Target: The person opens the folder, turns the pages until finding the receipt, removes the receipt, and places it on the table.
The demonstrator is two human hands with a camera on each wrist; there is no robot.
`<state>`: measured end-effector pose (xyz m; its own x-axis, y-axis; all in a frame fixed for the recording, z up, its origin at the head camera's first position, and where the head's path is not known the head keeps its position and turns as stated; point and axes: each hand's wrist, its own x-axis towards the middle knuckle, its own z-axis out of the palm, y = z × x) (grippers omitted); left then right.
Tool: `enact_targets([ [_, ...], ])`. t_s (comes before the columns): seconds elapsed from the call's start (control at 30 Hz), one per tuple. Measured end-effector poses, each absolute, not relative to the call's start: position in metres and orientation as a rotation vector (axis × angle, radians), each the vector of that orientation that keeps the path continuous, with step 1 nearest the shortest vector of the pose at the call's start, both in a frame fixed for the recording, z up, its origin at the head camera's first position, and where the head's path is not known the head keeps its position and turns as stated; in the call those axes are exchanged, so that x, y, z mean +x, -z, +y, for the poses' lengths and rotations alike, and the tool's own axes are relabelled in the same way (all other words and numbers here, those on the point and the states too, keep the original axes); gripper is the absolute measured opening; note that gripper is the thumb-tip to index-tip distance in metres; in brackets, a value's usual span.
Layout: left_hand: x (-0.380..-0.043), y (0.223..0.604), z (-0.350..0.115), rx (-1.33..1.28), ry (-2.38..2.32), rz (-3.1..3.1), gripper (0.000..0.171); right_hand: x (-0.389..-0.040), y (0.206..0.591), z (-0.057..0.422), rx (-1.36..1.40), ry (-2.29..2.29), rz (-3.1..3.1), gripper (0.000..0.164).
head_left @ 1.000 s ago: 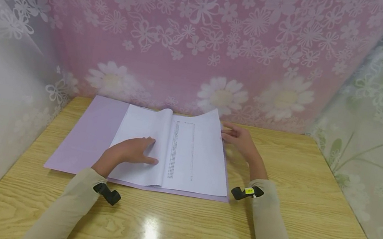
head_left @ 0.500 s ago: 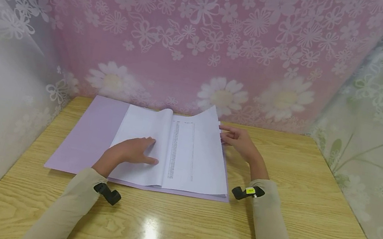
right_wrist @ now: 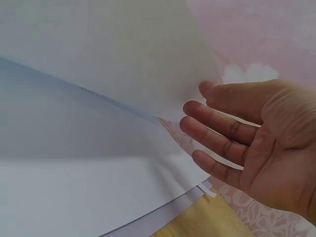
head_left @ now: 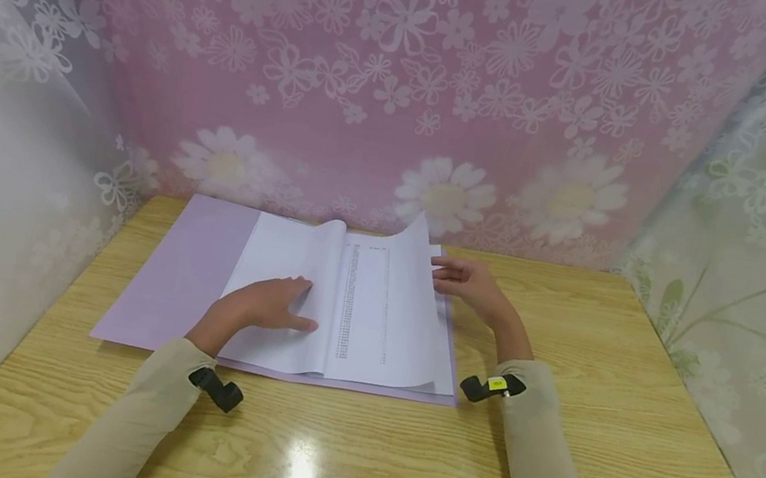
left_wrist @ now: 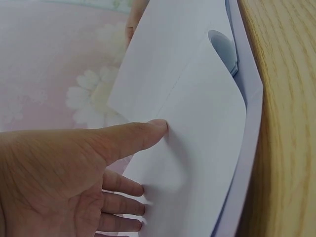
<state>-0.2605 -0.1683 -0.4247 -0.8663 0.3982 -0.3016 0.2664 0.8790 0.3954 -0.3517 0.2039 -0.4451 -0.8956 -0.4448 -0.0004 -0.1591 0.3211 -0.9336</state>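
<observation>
A lilac folder (head_left: 183, 273) lies spread on the table, with white sheets inside. In the head view my left hand (head_left: 263, 301) rests on the left-hand sheets (head_left: 278, 247), thumb and fingers spread near the fold; the left wrist view shows its thumb (left_wrist: 148, 133) touching the paper. On the other side, my right hand (head_left: 472, 286) is at the outer edge of a printed page (head_left: 403, 319), which is lifted and bowed. Its fingers (right_wrist: 222, 133) look fairly straight, at the raised page's edge. Another sheet (right_wrist: 74, 197) shows beneath that page.
The wood-grain table (head_left: 360, 464) extends in front of the folder and to its right. A pink flowered backdrop (head_left: 390, 105) stands close behind the folder's far edge. Pale flowered sheets hang at both sides. A small white tab (right_wrist: 207, 190) sticks out at the paper's edge.
My right hand has moved slightly leftward, and the printed page's outer edge has come up and left, baring more of the sheet underneath. My left hand has stayed in place.
</observation>
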Motion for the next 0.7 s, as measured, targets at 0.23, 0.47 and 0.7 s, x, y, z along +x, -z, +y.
enact_targets([
  [0.23, -0.26, 0.424, -0.168, 0.484, -0.482, 2.67, 0.091, -0.351, 0.447, 0.196, -0.602, 1.56, 2.328, 0.049],
  [0.47, -0.26, 0.424, -0.168, 0.488, -0.481, 2.67, 0.091, -0.351, 0.448, 0.188, -0.607, 1.571, 2.28, 0.052],
  [0.7, -0.26, 0.425, -0.169, 0.484, -0.486, 2.672, 0.091, -0.347, 0.447, 0.18, -0.677, 1.578, 2.236, 0.056],
])
